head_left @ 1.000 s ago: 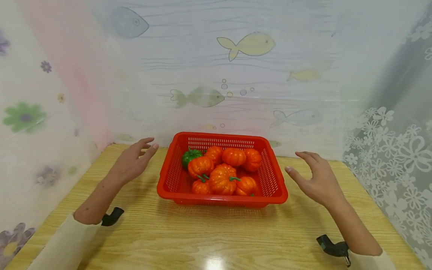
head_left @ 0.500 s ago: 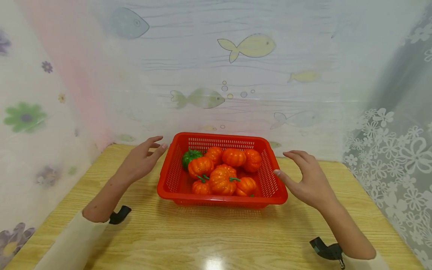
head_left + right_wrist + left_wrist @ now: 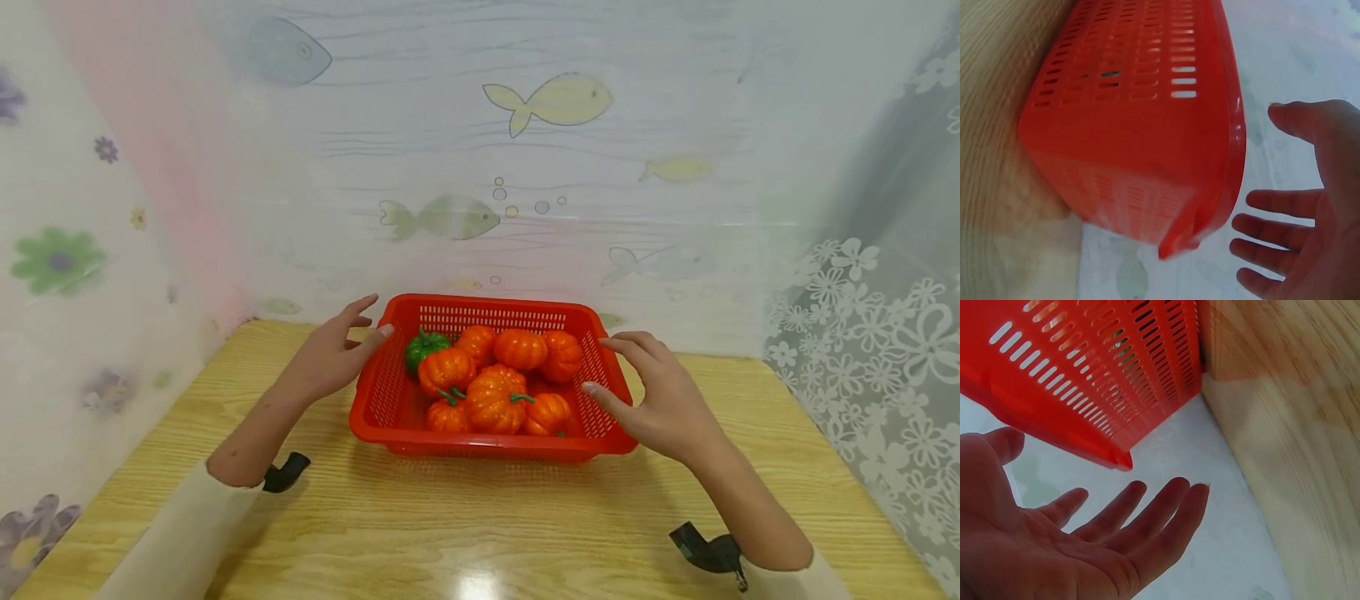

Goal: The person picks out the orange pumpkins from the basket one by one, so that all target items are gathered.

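A red perforated plastic basket (image 3: 480,444) stands on the table and bears several orange pumpkin-shaped vegetables (image 3: 495,400) and a green one (image 3: 426,353) at its left. My left hand (image 3: 327,358) is at the basket's left side, thumb tip overlapping the rim in the head view. In the left wrist view its fingers (image 3: 1169,512) are spread and slightly bent outside the slotted wall. On the other side, my right hand (image 3: 663,404) overlaps the right rim, thumb and fingers apart. The right wrist view has these fingers (image 3: 1272,231) just off the basket's rim. Neither hand grips anything.
The wood-grain table (image 3: 450,525) reaches back to a wall covering (image 3: 555,167) printed with fish. Flowered sheets hang on the left and right. Each wrist carries a black camera mount (image 3: 708,550).
Both hands have moved inward, the left one rightward and the right one leftward, closing in on the basket's sides. The basket and its contents have stayed in place.
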### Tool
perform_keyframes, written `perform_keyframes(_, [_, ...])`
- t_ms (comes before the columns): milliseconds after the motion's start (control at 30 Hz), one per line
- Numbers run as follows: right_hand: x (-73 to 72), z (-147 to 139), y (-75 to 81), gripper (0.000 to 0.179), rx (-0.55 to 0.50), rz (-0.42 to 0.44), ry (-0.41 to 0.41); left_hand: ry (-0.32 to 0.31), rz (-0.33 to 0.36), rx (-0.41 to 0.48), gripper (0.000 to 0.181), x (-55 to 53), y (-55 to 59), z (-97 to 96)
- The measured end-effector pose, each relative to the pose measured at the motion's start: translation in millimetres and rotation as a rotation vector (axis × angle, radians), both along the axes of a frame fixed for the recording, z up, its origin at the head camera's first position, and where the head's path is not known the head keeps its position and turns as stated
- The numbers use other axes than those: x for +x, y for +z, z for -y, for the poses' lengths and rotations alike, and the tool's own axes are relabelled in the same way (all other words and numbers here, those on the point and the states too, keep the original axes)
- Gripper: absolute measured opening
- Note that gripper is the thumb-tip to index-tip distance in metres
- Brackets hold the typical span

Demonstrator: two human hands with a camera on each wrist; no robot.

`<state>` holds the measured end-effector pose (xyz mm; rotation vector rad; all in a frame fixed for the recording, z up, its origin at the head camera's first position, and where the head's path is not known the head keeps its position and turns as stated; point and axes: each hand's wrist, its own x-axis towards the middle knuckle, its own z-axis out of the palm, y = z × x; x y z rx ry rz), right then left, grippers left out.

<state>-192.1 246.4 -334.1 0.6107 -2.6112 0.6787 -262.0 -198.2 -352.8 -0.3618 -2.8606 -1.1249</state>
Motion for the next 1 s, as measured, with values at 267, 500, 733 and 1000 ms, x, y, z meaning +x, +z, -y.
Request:
perform_keyframes(267, [-3.9,14.8,1.5,0.058,-0.005,0.012,0.048,-0.004,-0.007,0.026,0.076,-5.1,-1.0,-12.2])
perform_keyframes(500, [-5.7,31.7,1.7,0.054,0.025,0.066,0.086,0.037,0.014,0.070,0.070,-8.9,-4.3,-24.2])
perform_keyframes(733, [-8.6,43.7,1.5,0.050,0.087,0.155,0.121,0.090,-0.008,0.059,0.067,-10.4,-9.8,-28.5])
perform_keyframes(1000, [-13.0,46.1,-0.9,0.048,0.154,0.296,0.144,0.089,-0.034,0.066,0.062,-11.1,-14.5,-28.5])
